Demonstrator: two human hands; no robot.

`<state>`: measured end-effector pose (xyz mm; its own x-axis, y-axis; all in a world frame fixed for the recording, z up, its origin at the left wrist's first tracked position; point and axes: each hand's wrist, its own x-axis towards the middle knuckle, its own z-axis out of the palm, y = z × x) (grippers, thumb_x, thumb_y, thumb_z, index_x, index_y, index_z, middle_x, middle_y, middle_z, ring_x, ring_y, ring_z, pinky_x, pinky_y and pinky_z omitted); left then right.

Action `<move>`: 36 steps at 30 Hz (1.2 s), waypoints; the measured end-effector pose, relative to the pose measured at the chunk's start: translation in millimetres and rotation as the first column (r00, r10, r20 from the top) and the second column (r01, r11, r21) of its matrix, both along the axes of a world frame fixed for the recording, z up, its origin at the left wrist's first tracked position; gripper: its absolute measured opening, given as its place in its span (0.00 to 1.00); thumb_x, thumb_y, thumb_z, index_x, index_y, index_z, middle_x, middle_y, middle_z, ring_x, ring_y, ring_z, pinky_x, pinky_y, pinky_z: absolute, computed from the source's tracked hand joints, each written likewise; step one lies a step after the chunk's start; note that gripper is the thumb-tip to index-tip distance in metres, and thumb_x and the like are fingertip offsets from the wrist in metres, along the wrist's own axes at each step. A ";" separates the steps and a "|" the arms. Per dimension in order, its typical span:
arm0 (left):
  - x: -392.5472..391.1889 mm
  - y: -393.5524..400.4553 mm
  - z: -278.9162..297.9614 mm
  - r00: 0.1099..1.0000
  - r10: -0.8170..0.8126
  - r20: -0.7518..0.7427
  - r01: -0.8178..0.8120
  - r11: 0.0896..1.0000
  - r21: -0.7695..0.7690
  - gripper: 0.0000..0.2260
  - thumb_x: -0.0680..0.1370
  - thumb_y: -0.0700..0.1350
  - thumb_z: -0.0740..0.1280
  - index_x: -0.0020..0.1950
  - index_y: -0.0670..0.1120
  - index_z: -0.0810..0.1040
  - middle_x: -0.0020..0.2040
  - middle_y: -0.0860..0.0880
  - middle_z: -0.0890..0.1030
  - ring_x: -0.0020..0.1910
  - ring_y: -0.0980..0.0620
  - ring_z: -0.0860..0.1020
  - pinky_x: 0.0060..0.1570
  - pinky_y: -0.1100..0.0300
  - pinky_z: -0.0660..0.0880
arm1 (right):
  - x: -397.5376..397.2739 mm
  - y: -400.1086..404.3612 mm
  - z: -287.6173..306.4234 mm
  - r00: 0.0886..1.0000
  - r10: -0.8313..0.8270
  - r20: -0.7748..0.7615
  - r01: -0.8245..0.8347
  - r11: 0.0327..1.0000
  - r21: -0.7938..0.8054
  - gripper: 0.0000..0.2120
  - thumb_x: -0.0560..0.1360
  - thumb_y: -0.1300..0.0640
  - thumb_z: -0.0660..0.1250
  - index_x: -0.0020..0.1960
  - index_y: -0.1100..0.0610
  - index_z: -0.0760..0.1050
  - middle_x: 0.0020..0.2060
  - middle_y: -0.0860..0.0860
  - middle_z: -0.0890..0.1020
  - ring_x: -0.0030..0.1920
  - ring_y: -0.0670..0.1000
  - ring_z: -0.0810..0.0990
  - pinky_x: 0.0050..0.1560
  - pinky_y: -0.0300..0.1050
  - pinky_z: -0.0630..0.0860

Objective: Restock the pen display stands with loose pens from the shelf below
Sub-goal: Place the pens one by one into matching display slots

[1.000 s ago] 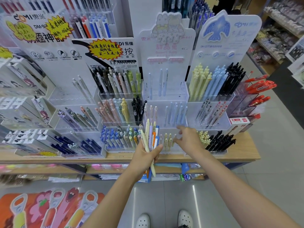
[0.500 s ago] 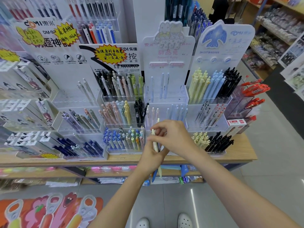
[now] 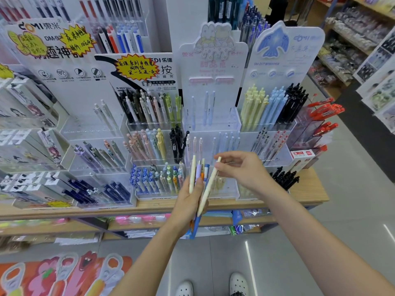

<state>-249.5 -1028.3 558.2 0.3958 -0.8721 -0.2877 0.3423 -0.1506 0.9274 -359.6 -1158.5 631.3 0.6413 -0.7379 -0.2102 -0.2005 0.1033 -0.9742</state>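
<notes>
Here, the left hand (image 3: pixel 190 201) grips a bundle of loose pens (image 3: pixel 199 174), fingers curled round the barrels, tips pointing up. The right hand (image 3: pixel 241 169) pinches the top end of a cream pen (image 3: pixel 208 189) between thumb and fingertips; the pen slants down into the bundle. Both hands are in front of the clear acrylic display stand (image 3: pixel 211 129) with the rabbit header card, which stands on the wooden shelf (image 3: pixel 310 191).

Our right hand (image 3: pixel 241 169) pinched a cream pen (image 3: pixel 208 186) by its top and drew it sideways out of the bundle (image 3: pixel 198 174) in our left hand (image 3: pixel 190 201).
</notes>
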 end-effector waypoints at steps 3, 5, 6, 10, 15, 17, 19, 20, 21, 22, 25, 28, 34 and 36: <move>3.4 0.2 -4.4 0.999 0.025 0.030 -0.026 0.999 0.027 0.13 0.82 0.52 0.64 0.61 0.45 0.72 0.38 0.47 0.72 0.27 0.53 0.69 0.28 0.61 0.69 | -22.2 -22.6 8.3 0.992 -0.127 0.014 0.127 0.991 0.033 0.08 0.71 0.67 0.74 0.48 0.59 0.84 0.42 0.57 0.85 0.44 0.56 0.86 0.47 0.45 0.83; 5.9 1.7 -7.9 0.999 0.019 0.030 -0.020 0.999 0.033 0.09 0.83 0.47 0.64 0.60 0.44 0.72 0.38 0.47 0.71 0.27 0.53 0.67 0.28 0.62 0.68 | -37.0 -37.6 6.5 0.973 -0.218 -0.079 0.205 0.968 -0.142 0.06 0.71 0.64 0.75 0.47 0.58 0.84 0.39 0.53 0.85 0.39 0.48 0.85 0.43 0.38 0.82; 7.0 2.4 -9.2 0.999 0.014 0.042 -0.016 0.999 0.042 0.09 0.83 0.46 0.64 0.60 0.43 0.71 0.38 0.46 0.70 0.28 0.52 0.66 0.28 0.61 0.68 | -41.9 -42.3 1.6 0.953 -0.255 -0.164 0.205 0.940 -0.273 0.06 0.71 0.62 0.76 0.47 0.56 0.84 0.38 0.51 0.85 0.37 0.44 0.85 0.39 0.33 0.80; 5.4 1.1 -12.3 0.998 0.002 0.061 -0.006 0.998 0.068 0.11 0.82 0.45 0.66 0.62 0.43 0.70 0.38 0.44 0.70 0.28 0.52 0.67 0.29 0.59 0.69 | -36.6 -39.5 -35.2 0.905 -0.293 -0.309 0.120 0.872 -0.475 0.05 0.71 0.58 0.76 0.46 0.54 0.83 0.36 0.46 0.83 0.35 0.35 0.80 0.35 0.23 0.73; 5.1 0.8 -10.7 0.998 0.012 0.058 -0.015 0.999 0.052 0.09 0.82 0.47 0.66 0.59 0.46 0.71 0.39 0.45 0.71 0.29 0.52 0.68 0.29 0.60 0.70 | -24.3 -31.0 -74.6 0.910 -0.313 -0.270 0.145 0.853 -0.501 0.05 0.71 0.61 0.76 0.47 0.58 0.84 0.36 0.49 0.84 0.39 0.41 0.82 0.43 0.29 0.77; 7.0 0.9 -9.4 0.998 0.020 0.064 -0.023 0.999 0.049 0.07 0.82 0.47 0.67 0.57 0.47 0.72 0.39 0.45 0.71 0.29 0.52 0.68 0.30 0.61 0.70 | -21.6 -27.4 -81.9 0.911 -0.313 -0.267 0.147 0.854 -0.500 0.05 0.71 0.62 0.75 0.47 0.59 0.84 0.36 0.48 0.83 0.39 0.38 0.81 0.41 0.24 0.74; 7.8 0.6 -9.0 0.998 0.022 0.064 -0.025 0.999 0.041 0.06 0.82 0.47 0.67 0.56 0.48 0.72 0.39 0.45 0.71 0.29 0.52 0.68 0.29 0.61 0.70 | -19.6 -26.0 -86.1 0.911 -0.327 -0.250 0.164 0.845 -0.510 0.05 0.72 0.62 0.75 0.48 0.59 0.83 0.36 0.47 0.82 0.39 0.38 0.80 0.41 0.23 0.73; 8.2 0.9 -9.3 0.998 0.023 0.063 -0.025 0.999 0.036 0.06 0.82 0.47 0.67 0.56 0.48 0.72 0.39 0.45 0.71 0.29 0.52 0.68 0.29 0.61 0.70 | -17.9 -26.6 -87.1 0.913 -0.328 -0.244 0.164 0.841 -0.516 0.06 0.72 0.62 0.75 0.48 0.59 0.83 0.36 0.47 0.82 0.39 0.39 0.80 0.42 0.25 0.74; 8.5 1.2 -9.8 0.998 0.024 0.060 -0.026 0.999 0.033 0.06 0.82 0.47 0.66 0.56 0.48 0.72 0.39 0.45 0.71 0.29 0.52 0.68 0.30 0.61 0.70 | -16.1 -27.6 -88.1 0.915 -0.321 -0.245 0.153 0.837 -0.525 0.06 0.72 0.62 0.75 0.49 0.59 0.83 0.37 0.47 0.82 0.40 0.41 0.81 0.44 0.28 0.76; 8.8 1.7 -10.6 0.998 0.026 0.055 -0.028 0.999 0.032 0.06 0.82 0.47 0.66 0.57 0.48 0.72 0.39 0.45 0.71 0.29 0.52 0.68 0.30 0.61 0.70 | -14.8 -28.6 -89.1 0.917 -0.311 -0.249 0.137 0.832 -0.537 0.06 0.72 0.62 0.75 0.49 0.59 0.83 0.37 0.48 0.83 0.40 0.43 0.82 0.47 0.33 0.78; 10.0 2.3 -13.2 0.999 0.032 0.041 -0.033 0.999 0.033 0.07 0.82 0.46 0.66 0.58 0.47 0.72 0.40 0.45 0.70 0.29 0.51 0.68 0.30 0.60 0.70 | -13.0 -30.6 -93.2 0.918 -0.291 -0.271 0.095 0.823 -0.561 0.06 0.72 0.62 0.75 0.49 0.59 0.84 0.39 0.48 0.83 0.41 0.45 0.82 0.49 0.39 0.80; 11.5 3.1 -15.4 0.999 0.032 0.038 -0.034 0.999 0.035 0.09 0.82 0.47 0.66 0.59 0.46 0.71 0.40 0.45 0.71 0.29 0.51 0.68 0.30 0.60 0.70 | -12.9 -28.3 -100.1 0.914 -0.268 -0.303 0.059 0.829 -0.556 0.06 0.71 0.61 0.76 0.47 0.58 0.84 0.38 0.48 0.83 0.39 0.45 0.82 0.47 0.40 0.80; 13.1 2.1 -15.0 0.999 0.033 0.043 -0.035 0.998 0.042 0.08 0.81 0.47 0.67 0.58 0.47 0.72 0.38 0.48 0.72 0.29 0.51 0.69 0.30 0.60 0.70 | -5.9 -15.9 -116.2 0.888 -0.264 -0.376 0.006 0.825 -0.565 0.05 0.70 0.59 0.77 0.45 0.57 0.82 0.35 0.46 0.81 0.36 0.43 0.79 0.40 0.30 0.74; 13.3 1.8 -14.9 0.999 0.032 0.042 -0.034 0.998 0.043 0.08 0.81 0.47 0.67 0.58 0.47 0.72 0.38 0.47 0.72 0.29 0.51 0.68 0.30 0.60 0.70 | -3.4 -14.7 -118.3 0.881 -0.285 -0.379 0.027 0.829 -0.559 0.05 0.70 0.60 0.76 0.45 0.58 0.82 0.34 0.46 0.80 0.35 0.41 0.77 0.37 0.25 0.70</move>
